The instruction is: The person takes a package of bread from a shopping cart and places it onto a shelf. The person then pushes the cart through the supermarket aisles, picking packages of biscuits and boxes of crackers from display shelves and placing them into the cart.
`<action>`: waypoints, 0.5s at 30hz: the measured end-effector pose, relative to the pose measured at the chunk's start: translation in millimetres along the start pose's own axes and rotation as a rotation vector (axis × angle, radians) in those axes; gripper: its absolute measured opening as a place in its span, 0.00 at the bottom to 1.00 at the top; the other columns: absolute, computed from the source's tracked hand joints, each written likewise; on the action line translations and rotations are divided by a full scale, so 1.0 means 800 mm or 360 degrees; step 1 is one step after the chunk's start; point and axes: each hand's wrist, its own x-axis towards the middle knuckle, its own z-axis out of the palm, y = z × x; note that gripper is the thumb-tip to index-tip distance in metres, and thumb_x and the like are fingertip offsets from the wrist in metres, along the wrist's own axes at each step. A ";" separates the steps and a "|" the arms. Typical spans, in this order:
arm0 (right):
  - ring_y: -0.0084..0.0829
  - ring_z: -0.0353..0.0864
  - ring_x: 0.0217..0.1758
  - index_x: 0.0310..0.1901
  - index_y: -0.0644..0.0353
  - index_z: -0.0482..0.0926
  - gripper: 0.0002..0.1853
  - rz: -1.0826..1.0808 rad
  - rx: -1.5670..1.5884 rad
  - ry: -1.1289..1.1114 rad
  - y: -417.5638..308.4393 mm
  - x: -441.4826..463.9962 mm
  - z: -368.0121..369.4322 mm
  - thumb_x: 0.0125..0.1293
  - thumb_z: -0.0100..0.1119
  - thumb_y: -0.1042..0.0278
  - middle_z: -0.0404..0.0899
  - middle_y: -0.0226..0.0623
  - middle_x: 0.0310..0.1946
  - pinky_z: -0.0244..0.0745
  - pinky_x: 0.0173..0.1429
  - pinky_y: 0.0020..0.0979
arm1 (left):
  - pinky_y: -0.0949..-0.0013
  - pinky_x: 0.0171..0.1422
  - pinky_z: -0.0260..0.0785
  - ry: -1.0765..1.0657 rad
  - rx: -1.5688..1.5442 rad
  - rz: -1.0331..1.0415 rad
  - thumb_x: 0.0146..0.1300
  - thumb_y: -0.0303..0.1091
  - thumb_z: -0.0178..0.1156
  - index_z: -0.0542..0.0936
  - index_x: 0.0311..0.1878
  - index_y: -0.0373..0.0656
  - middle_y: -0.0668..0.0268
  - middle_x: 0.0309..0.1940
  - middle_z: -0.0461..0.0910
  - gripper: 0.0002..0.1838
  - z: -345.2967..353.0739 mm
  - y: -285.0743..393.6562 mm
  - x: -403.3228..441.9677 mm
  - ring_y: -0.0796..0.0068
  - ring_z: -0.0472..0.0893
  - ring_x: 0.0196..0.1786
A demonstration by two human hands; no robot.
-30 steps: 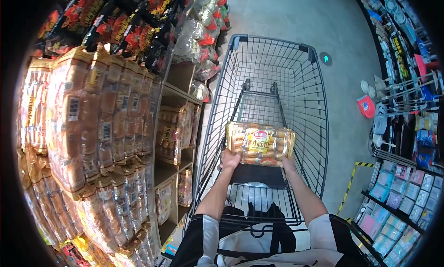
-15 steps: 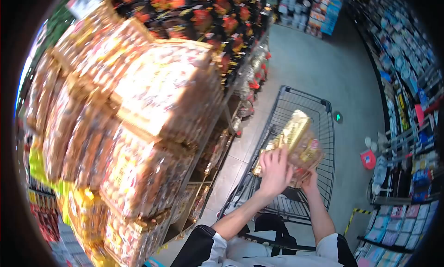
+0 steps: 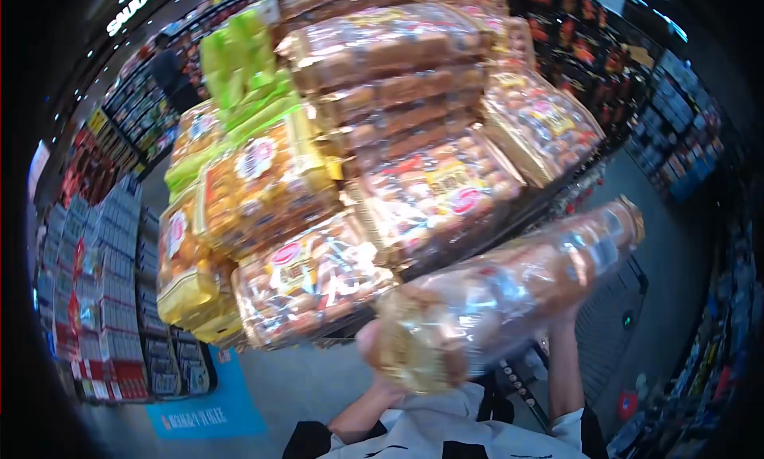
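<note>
A clear, gold-ended pack of small bread rolls is lifted in front of my chest, its long side facing me. My left hand grips its left end, with most of the fingers hidden behind the wrapper. Under the right part is my right hand, mostly covered by the pack. Just beyond stands a stack of similar packs. The nearest are a flat-lying pack with a pink oval label and a lower pack to its left.
Yellow packs and a bright green bag sit on the stack's left. My shopping cart stands to the right, partly behind the pack. Shelves of boxed goods are at far left, with a blue floor sign nearby. A person stands in the background.
The bread pack has come up out of the cart area toward the stack. My view has turned left to face the display, and the cart now lies at the right.
</note>
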 end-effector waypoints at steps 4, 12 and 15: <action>0.27 0.76 0.63 0.76 0.61 0.63 0.33 0.0027 -0.0042 -0.0443 0.016 -0.037 0.154 0.73 0.63 0.75 0.75 0.32 0.62 0.73 0.68 0.32 | 0.56 0.72 0.66 0.0326 0.0156 -0.0372 0.65 0.30 0.66 0.63 0.76 0.37 0.55 0.66 0.69 0.38 -0.112 0.012 0.026 0.60 0.71 0.67; 0.27 0.75 0.68 0.78 0.68 0.61 0.33 0.0180 -0.0573 -0.1021 0.034 -0.113 0.310 0.77 0.61 0.73 0.75 0.39 0.66 0.69 0.73 0.30 | 0.62 0.70 0.66 0.0457 0.0904 -0.0641 0.68 0.21 0.63 0.66 0.74 0.32 0.59 0.64 0.66 0.32 -0.248 0.024 0.086 0.64 0.73 0.65; 0.28 0.73 0.71 0.80 0.69 0.60 0.34 0.0210 -0.0728 -0.1082 0.038 -0.123 0.323 0.77 0.61 0.71 0.74 0.42 0.70 0.67 0.76 0.31 | 0.63 0.70 0.67 0.0449 0.0856 -0.0813 0.68 0.21 0.63 0.67 0.73 0.31 0.58 0.63 0.67 0.31 -0.268 0.019 0.089 0.65 0.73 0.64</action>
